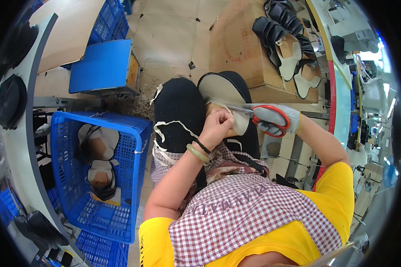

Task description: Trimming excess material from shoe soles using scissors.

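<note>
A black shoe upper with a pale lining point(218, 86) rests over my lap. My left hand point(216, 125), with a bangle and a dark band at the wrist, pinches its pale edge. My right hand point(274, 124), in a grey-white glove, is closed round the red-and-black handles of a pair of scissors point(276, 109). The scissor blades point left and lie against the pale lining, just beside my left fingertips. How far the blades are apart is hard to see. Thin off-white strips point(176, 124) lie across my dark-clad left leg.
To the left stands a blue plastic crate point(136, 178) with several shoe uppers inside. Beyond it is a blue-topped stool point(100, 64). A cardboard box point(236, 49) ahead on the right bears several black uppers point(287, 51). Benches run along both sides; scraps litter the floor.
</note>
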`<state>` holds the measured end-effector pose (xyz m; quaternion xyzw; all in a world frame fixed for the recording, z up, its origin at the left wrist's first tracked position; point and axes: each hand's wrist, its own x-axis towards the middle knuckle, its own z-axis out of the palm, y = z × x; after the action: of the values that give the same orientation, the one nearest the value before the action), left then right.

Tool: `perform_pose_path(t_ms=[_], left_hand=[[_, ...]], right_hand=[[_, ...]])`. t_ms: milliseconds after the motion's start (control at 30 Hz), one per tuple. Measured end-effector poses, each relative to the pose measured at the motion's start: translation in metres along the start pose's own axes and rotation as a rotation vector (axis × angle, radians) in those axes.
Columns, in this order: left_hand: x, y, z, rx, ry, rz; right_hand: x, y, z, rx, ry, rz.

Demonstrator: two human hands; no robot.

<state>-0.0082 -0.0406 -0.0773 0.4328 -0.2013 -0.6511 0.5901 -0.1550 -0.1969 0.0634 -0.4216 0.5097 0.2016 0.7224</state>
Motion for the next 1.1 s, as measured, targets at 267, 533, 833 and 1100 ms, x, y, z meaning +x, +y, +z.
perform_pose_path(t_ms=[267, 533, 833, 1100], left_hand=[[-0.001, 0.002, 0.003, 0.188, 0.004, 0.047], [-0.01, 0.023, 0.004, 0.145, -0.294, 0.09], [-0.022, 0.025, 0.003, 0.178, 0.249, 0.232], [0.007, 0.027, -0.004, 0.802, 0.499, 0.206]], right_hand=[[0.014, -0.015, 0.003, -0.056, 0.014, 0.081], [0.055, -0.026, 0.01, -0.18, 0.018, 0.033], [0.021, -0.013, 0.04, -0.13, -0.03, 0.002], [0.044, 0.088, 0.043, 0.389, -0.049, -0.355]])
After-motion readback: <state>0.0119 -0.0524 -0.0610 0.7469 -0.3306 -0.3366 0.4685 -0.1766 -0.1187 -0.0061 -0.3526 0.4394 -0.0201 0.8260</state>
